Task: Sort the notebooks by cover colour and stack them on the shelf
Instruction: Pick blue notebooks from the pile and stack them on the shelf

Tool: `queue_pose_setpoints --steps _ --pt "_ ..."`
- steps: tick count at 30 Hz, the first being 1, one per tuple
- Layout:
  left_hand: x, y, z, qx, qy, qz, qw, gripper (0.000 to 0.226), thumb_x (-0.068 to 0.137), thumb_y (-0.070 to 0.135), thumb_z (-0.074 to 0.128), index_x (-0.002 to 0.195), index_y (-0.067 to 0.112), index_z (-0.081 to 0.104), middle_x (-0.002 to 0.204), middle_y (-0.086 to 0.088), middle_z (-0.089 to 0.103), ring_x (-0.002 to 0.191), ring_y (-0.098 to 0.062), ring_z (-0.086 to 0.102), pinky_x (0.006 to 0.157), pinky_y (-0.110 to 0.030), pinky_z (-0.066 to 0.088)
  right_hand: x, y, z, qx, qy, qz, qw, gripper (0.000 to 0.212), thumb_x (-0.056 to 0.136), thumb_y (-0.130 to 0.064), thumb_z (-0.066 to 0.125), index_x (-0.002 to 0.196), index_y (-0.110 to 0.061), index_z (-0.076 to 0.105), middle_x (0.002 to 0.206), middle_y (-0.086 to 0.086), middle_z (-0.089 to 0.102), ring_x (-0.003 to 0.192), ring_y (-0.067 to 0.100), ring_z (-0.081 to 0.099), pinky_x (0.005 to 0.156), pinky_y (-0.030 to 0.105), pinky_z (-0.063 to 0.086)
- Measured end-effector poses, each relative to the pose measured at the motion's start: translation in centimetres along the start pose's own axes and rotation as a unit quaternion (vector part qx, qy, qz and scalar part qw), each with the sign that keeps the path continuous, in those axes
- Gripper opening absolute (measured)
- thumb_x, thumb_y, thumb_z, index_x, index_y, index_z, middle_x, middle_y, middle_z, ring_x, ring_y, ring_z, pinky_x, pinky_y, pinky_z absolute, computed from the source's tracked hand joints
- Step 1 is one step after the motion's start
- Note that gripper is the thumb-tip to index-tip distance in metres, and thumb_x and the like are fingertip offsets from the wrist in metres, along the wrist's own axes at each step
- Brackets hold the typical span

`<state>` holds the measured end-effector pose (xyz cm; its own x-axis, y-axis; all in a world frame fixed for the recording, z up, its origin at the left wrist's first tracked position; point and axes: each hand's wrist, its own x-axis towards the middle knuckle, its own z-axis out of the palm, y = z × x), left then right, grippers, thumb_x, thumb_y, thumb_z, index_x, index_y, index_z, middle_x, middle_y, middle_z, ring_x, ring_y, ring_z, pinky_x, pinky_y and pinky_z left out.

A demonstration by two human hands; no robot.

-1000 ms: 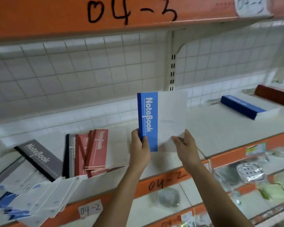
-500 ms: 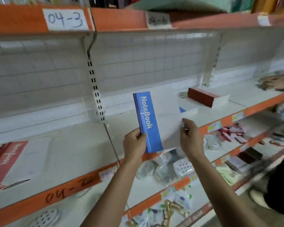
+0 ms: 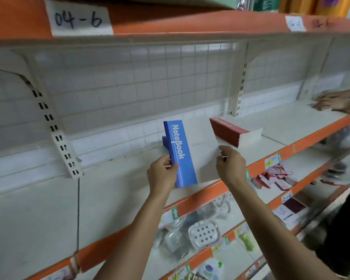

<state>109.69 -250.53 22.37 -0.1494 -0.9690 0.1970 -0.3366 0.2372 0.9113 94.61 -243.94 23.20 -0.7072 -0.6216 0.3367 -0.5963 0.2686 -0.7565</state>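
I hold a blue-and-white notebook (image 3: 190,152) upright in front of the white shelf (image 3: 101,199). My left hand (image 3: 162,174) grips its blue spine side near the bottom. My right hand (image 3: 229,164) pinches its white right edge. Just behind the held notebook, a blue stack (image 3: 165,143) peeks out on the shelf, mostly hidden. A red-covered stack of notebooks (image 3: 233,133) lies flat on the shelf to the right.
Another person's hand (image 3: 335,103) rests on the shelf at the far right, their dark clothing at the lower right. An orange shelf above carries a label reading 04-6 (image 3: 78,19). Lower shelves hold soap dishes (image 3: 203,233) and small packaged goods.
The view has swung right along the shelf. The mixed pile of notebooks at the left is out of sight, and the held notebook now sits in front of the blue stack, next to the red one.
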Motion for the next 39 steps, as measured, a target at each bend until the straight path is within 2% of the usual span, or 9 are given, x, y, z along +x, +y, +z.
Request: queue_pose_setpoints --steps 3,6,8,10,18,23,26,33,39 --pt "2.7 0.1 1.9 0.006 -0.007 -0.010 1.000 0.016 0.084 0.011 0.061 0.077 0.026 0.061 0.077 0.006 0.068 0.084 -0.022 0.067 0.079 -0.039 0.054 3.3 0.3 0.2 0.009 -0.023 -0.001 1.000 0.040 0.083 0.003 0.044 0.116 -0.006 0.064 0.111 0.015 0.067 0.103 0.036 0.059 0.079 0.029 0.043" --pt "5.0 0.1 3.2 0.012 -0.002 -0.017 1.000 0.010 0.084 0.010 0.060 0.084 0.019 0.063 0.082 0.002 0.068 0.085 -0.023 0.067 0.079 -0.037 0.053 6.1 0.3 0.9 0.017 -0.039 -0.015 0.999 0.031 0.081 0.005 0.045 0.104 0.005 0.065 0.104 0.022 0.067 0.101 0.040 0.058 0.078 0.033 0.046" --pt "6.1 0.1 3.8 0.010 0.002 -0.023 1.000 0.010 0.085 0.010 0.060 0.088 0.019 0.062 0.086 0.004 0.067 0.085 -0.019 0.066 0.080 -0.035 0.054 7.8 0.6 1.7 0.020 -0.052 -0.017 0.998 0.026 0.077 0.006 0.045 0.096 0.011 0.062 0.097 0.030 0.063 0.095 0.045 0.056 0.066 0.037 0.044" --pt "7.1 0.1 4.5 0.008 0.002 -0.028 1.000 0.010 0.085 0.010 0.060 0.084 0.020 0.059 0.083 0.006 0.067 0.086 -0.017 0.066 0.081 -0.036 0.054 9.5 0.9 2.4 0.022 -0.076 -0.018 0.997 0.025 0.076 0.006 0.044 0.092 0.010 0.064 0.091 0.030 0.063 0.090 0.046 0.056 0.060 0.032 0.036" --pt "10.0 0.5 7.1 0.017 0.041 -0.068 0.997 0.021 0.086 0.010 0.058 0.072 0.026 0.053 0.069 0.018 0.058 0.082 -0.016 0.066 0.082 -0.039 0.054 15.0 1.8 4.2 0.053 -0.143 -0.038 0.988 0.030 0.073 0.003 0.044 0.096 0.009 0.062 0.094 0.029 0.064 0.091 0.045 0.057 0.075 0.044 0.050" --pt "11.2 0.1 8.6 0.040 0.085 -0.092 0.991 0.012 0.084 0.011 0.052 0.081 0.005 0.063 0.080 -0.004 0.070 0.076 -0.021 0.065 0.069 -0.037 0.051 17.1 2.4 4.9 0.089 -0.191 -0.036 0.977 0.033 0.082 0.002 0.050 0.109 -0.002 0.067 0.106 0.015 0.068 0.100 0.032 0.061 0.083 0.032 0.046" --pt "11.4 -0.7 9.3 0.062 0.103 -0.097 0.988 0.013 0.082 0.011 0.053 0.075 0.006 0.062 0.070 0.000 0.067 0.063 -0.014 0.056 0.061 -0.029 0.042 17.9 3.4 5.8 0.112 -0.216 -0.021 0.970 0.034 0.082 0.000 0.052 0.112 -0.005 0.067 0.115 0.010 0.067 0.105 0.026 0.060 0.085 0.026 0.043" --pt "11.3 -1.5 10.6 0.097 0.124 -0.128 0.979 0.015 0.082 0.014 0.055 0.080 0.008 0.069 0.082 0.001 0.072 0.082 -0.020 0.066 0.076 -0.036 0.051 18.5 5.4 7.2 0.103 -0.259 -0.006 0.960 0.038 0.084 -0.006 0.054 0.121 -0.006 0.061 0.126 0.010 0.060 0.116 0.026 0.056 0.098 0.030 0.041" --pt "11.5 -1.7 11.0 0.129 0.131 -0.146 0.972 0.010 0.083 0.017 0.058 0.078 0.016 0.066 0.089 -0.003 0.073 0.086 -0.022 0.067 0.080 -0.040 0.054 18.2 6.5 7.9 0.084 -0.275 -0.001 0.958 0.038 0.083 -0.009 0.054 0.120 -0.005 0.060 0.123 0.011 0.061 0.101 0.033 0.063 0.092 0.038 0.049"
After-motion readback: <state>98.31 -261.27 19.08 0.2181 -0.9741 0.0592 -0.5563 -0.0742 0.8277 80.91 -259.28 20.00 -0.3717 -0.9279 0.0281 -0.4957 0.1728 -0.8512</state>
